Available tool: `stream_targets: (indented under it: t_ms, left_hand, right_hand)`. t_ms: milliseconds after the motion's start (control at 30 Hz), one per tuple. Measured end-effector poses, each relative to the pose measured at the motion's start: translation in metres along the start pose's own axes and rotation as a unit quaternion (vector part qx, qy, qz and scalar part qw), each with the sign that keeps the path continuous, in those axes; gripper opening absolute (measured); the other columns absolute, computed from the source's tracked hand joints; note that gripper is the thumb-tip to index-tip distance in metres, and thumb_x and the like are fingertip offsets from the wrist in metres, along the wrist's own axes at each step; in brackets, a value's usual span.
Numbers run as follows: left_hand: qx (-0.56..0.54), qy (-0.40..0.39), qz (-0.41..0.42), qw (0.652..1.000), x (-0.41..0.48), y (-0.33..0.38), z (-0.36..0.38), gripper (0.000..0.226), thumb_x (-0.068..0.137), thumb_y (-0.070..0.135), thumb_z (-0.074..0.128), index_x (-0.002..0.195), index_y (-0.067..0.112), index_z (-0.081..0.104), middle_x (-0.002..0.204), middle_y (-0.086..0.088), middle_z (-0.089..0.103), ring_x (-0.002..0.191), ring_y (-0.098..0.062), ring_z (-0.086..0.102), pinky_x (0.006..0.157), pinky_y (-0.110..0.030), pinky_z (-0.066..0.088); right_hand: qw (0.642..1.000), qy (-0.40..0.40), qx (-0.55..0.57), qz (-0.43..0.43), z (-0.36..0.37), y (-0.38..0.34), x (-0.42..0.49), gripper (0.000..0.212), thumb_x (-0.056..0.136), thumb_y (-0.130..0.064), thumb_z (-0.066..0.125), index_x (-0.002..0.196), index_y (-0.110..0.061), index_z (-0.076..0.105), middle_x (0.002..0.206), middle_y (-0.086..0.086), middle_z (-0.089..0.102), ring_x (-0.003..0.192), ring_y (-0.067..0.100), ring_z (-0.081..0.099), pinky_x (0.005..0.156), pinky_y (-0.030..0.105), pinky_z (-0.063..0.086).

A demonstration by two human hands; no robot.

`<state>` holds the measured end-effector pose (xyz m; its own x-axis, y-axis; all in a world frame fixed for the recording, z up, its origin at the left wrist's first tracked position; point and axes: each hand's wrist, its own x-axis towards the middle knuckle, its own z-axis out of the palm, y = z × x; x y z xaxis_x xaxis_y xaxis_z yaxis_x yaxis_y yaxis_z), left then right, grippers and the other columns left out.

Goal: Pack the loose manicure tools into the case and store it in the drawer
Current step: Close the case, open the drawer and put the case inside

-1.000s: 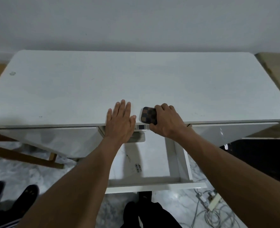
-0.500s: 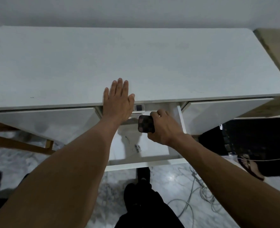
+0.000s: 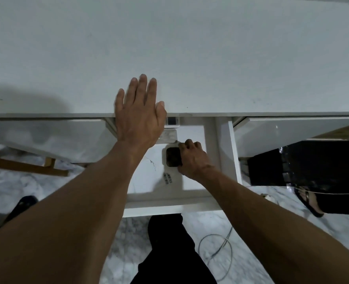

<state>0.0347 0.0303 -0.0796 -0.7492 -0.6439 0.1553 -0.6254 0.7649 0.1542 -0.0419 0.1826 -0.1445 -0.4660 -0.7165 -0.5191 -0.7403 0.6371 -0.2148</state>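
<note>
1. While your right hand (image 3: pixel 192 158) grips the dark case (image 3: pixel 172 157) low inside the open drawer (image 3: pixel 169 209), letting go too high could make it drop and pop open.
2. If you push the drawer shut fast, your hand could get pinched.
3. Your left hand (image 3: pixel 137 113) lies flat and wide on the table (image 3: pixel 190 48) edge; lean hard and it could slip.

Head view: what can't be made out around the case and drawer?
All head view.
case: right side under the right hand; contact with the drawer floor unclear.
Case contents: not visible.
Drawer rear: hidden by tabletop and left hand.
sticker on drawer floor: too small to read.
</note>
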Motion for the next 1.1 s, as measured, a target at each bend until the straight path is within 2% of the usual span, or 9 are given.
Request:
stream_targets:
  t_ms: [300,533,767,933,1100]
  left_hand:
    - [-0.008,0.013,-0.004,1.000,0.001,0.001,0.001,0.060,0.098,0.041,0.014,0.152,0.017,0.026,0.160,-0.007,0.025,0.148,-0.024,0.020,0.117,-0.047,0.013]
    - [-0.001,0.004,0.000,1.000,-0.001,0.001,-0.002,0.059,0.100,0.041,0.014,0.153,0.017,0.025,0.160,-0.007,0.024,0.148,-0.025,0.020,0.117,-0.047,0.013]
    - [-0.021,-0.068,0.008,0.997,-0.003,0.001,-0.018,0.057,0.103,0.039,0.018,0.154,0.015,0.014,0.163,-0.009,0.012,0.150,-0.026,0.008,0.120,-0.049,0.008]
    - [-0.006,-0.146,0.007,0.989,-0.036,0.008,-0.037,0.066,0.101,0.042,0.029,0.155,0.012,0.004,0.164,-0.009,-0.001,0.150,-0.026,-0.002,0.119,-0.052,0.005]
    - [-0.025,-0.121,0.036,0.992,-0.103,0.012,-0.051,0.056,0.100,0.034,0.037,0.150,0.011,0.027,0.158,-0.006,0.026,0.147,-0.023,0.018,0.116,-0.057,0.012]
  right_hand:
    - [1.000,0.015,0.022,-0.012,0.018,0.002,0.011,0.071,0.078,-0.021,0.068,0.139,-0.011,0.034,0.131,0.013,0.045,0.116,0.034,0.043,0.095,0.047,0.048]
    - [0.999,0.030,0.011,0.015,0.008,0.001,-0.001,0.065,0.081,-0.030,0.066,0.136,-0.013,0.036,0.135,0.010,0.046,0.122,0.032,0.042,0.099,0.050,0.044]
    - [0.997,0.070,0.023,0.030,-0.020,-0.007,-0.036,0.058,0.088,-0.033,0.058,0.138,-0.013,0.036,0.140,0.010,0.044,0.128,0.033,0.039,0.102,0.049,0.042]
    - [0.993,0.107,0.032,0.024,-0.039,-0.017,-0.074,0.052,0.088,-0.028,0.054,0.135,-0.010,0.038,0.137,0.012,0.047,0.126,0.034,0.042,0.101,0.048,0.043]
    - [0.989,0.134,0.044,0.038,-0.051,-0.022,-0.115,0.047,0.091,-0.029,0.052,0.133,-0.011,0.040,0.136,0.011,0.049,0.125,0.032,0.043,0.098,0.046,0.045]
